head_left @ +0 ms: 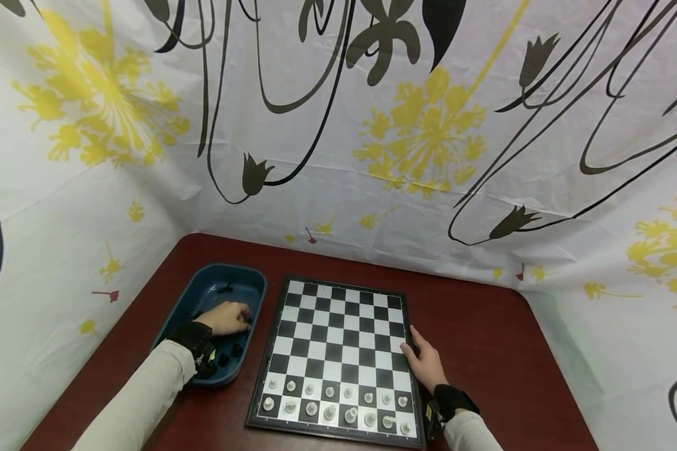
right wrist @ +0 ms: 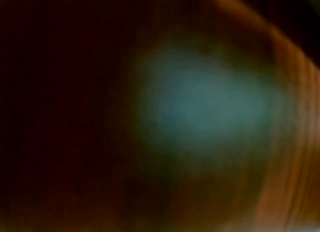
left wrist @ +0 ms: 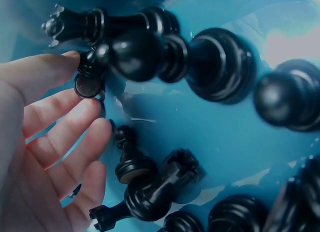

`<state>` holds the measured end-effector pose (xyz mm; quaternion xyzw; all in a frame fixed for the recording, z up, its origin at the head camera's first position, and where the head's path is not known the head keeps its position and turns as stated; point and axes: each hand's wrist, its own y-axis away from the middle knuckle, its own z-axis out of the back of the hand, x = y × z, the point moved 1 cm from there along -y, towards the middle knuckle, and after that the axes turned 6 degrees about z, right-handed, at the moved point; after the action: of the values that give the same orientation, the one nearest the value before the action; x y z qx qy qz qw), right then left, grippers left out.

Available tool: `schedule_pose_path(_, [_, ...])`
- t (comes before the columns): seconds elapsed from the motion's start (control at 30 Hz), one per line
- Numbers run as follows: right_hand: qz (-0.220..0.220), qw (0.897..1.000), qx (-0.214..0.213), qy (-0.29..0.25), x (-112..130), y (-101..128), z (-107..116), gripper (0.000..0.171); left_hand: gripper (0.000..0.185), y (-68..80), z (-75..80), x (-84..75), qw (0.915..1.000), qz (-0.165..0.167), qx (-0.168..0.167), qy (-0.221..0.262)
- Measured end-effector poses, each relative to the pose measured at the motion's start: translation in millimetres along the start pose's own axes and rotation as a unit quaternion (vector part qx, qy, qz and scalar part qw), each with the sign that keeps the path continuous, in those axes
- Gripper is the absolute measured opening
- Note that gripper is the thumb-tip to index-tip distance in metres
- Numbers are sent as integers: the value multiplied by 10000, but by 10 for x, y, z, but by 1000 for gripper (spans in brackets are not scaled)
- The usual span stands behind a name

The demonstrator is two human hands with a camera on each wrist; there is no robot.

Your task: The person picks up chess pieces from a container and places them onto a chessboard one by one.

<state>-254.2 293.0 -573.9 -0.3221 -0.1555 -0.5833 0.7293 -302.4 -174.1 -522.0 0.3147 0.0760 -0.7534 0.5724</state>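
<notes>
Left wrist view: the left hand pinches a small, glossy black chess piece inside the blue plastic tray.
The checkered black-and-white board lies rightward; the right hand, fingers extended, rests at its opposite edge.

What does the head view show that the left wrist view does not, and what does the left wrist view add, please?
Only the head view shows the chessboard with white pieces in two rows at its near end, the right hand at its right edge, the reddish-brown table and the patterned sheet.

Only the left wrist view makes out a crown-topped piece on its side and the small piece at the left hand's thumb.

Both show the left hand, the blue tray and black pieces.
</notes>
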Motion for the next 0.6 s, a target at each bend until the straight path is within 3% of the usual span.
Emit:
schedule_pose_path(0.2, [-107,9985,126,-522,16,-42,90,58,28,6,-6,-2,9999,-42,50,98])
schedule_pose_path(0.5, [-707,9895,322,-1215,-23,-84,130,57,27,29,58,-12,9990,-80,285,325])
schedule_pose_path(0.6, [-768,9850,456,-1476,80,-81,197,57,23,31,73,-25,9990,-179,301,268])
